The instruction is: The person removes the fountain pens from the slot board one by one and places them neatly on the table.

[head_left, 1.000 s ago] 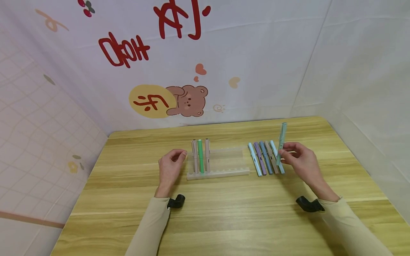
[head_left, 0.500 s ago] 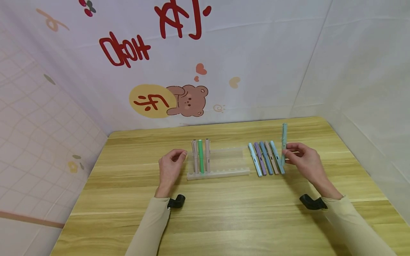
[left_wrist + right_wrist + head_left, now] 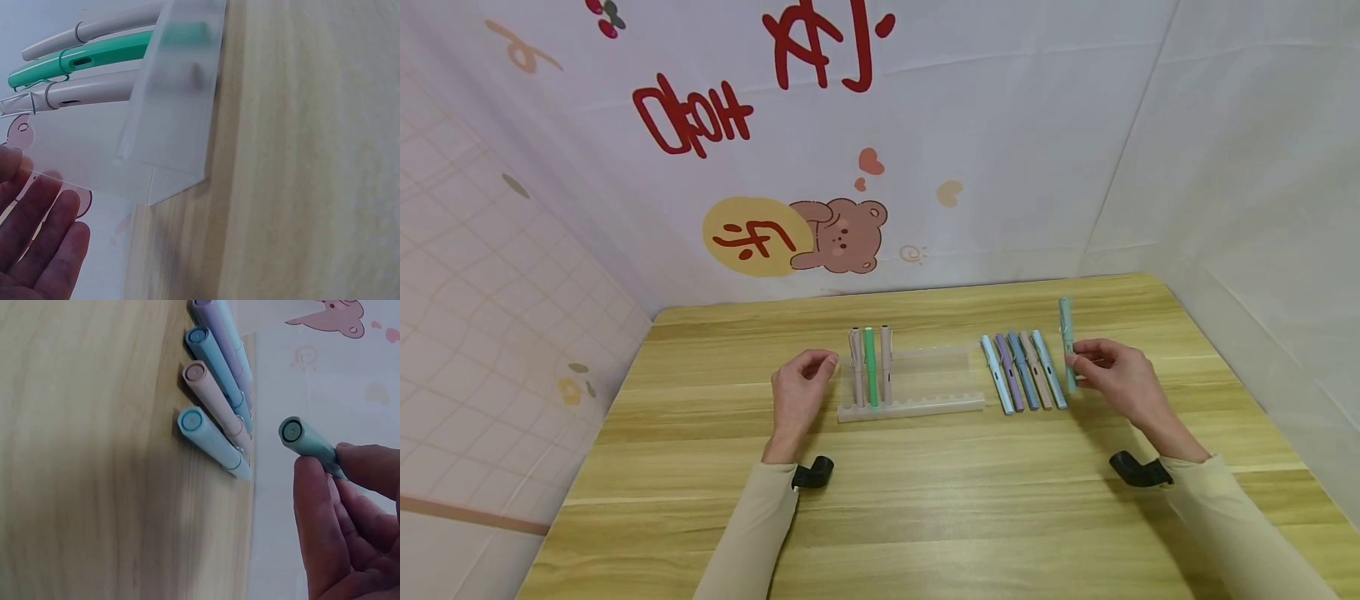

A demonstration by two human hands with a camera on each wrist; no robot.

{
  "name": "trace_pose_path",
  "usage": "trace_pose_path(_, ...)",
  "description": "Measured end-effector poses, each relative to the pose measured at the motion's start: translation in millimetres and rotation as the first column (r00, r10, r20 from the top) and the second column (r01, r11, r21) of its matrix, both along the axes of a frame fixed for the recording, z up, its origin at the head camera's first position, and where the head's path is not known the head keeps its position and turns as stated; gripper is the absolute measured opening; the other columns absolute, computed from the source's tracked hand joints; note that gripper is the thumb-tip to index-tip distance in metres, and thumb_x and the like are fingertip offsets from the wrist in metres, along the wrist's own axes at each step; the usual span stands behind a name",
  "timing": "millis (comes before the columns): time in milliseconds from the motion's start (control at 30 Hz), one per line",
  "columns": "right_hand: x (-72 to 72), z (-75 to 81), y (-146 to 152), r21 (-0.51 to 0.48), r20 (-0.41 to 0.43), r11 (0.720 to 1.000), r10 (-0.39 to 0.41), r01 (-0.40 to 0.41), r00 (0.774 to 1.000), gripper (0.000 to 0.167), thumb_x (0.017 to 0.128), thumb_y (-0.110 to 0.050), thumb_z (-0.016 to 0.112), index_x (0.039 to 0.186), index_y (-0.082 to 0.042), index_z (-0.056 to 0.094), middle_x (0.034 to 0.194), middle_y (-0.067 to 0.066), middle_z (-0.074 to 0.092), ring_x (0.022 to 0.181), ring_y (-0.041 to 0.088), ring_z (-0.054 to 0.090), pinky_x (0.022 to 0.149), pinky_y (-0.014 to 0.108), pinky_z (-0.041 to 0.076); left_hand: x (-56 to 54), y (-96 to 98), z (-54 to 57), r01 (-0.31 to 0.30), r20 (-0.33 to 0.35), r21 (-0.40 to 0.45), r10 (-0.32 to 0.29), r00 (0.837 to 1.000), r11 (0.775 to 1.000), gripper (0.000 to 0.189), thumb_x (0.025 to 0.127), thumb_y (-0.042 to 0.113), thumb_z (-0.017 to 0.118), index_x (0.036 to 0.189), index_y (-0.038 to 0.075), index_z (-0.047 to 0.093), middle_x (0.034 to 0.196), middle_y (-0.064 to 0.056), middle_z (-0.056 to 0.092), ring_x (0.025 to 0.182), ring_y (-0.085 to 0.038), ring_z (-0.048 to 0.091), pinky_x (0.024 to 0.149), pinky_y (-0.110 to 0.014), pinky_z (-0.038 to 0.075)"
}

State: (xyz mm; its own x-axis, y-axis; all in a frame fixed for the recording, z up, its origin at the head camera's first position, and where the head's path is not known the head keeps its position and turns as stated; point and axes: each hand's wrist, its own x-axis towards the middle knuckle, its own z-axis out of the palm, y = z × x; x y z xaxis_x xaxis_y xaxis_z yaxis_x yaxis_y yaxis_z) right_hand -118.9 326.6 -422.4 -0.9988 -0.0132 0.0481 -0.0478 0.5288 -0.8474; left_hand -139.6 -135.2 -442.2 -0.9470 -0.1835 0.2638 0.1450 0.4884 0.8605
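A clear plastic pen rack [image 3: 936,407] stands on the wooden table, with two greyish-pink pens [image 3: 887,371] and a bright green pen [image 3: 870,367] upright at its left end. At the rack's left side, my left hand [image 3: 799,396] pinches the edge of the back panel between thumb and index finger; the other fingers [image 3: 53,244] spread behind it. My right hand [image 3: 1116,379] holds a pale green pen [image 3: 1067,342] near its lower part, pinched by thumb and fingertips. That pen is nearly upright, just right of a row of lying pens, its end [image 3: 292,430] facing the right wrist camera.
Several capped pens lie side by side right of the rack: light blue [image 3: 997,375], purple [image 3: 1010,372], dark blue [image 3: 1024,371], beige [image 3: 1037,371] and another light blue [image 3: 1049,369]. Behind the table [image 3: 925,508] hangs a white printed cloth [image 3: 1015,125].
My right hand has moved slightly right and down with the pale green pen, away from the lying row. The left hand and the rack have stayed in place.
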Motion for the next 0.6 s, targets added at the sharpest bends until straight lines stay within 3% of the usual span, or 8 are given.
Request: trace_pose_path(600,-5.7,3.0,10.5,0.133,0.122,0.989,0.055,-0.072,0.991,0.046,0.106,-0.027,0.062,0.129,0.012,0.061,0.114,0.028,0.071,0.082,0.018,0.075,0.072,0.035,0.061,-0.2,0.3,1.1,0.0,0.008,0.006,0.0,1.0,1.0,0.015,0.097,0.02,0.074,0.1,0.007,0.08,0.098,-0.007,0.078,0.085,-0.021,0.072,0.078,-0.033,0.054)
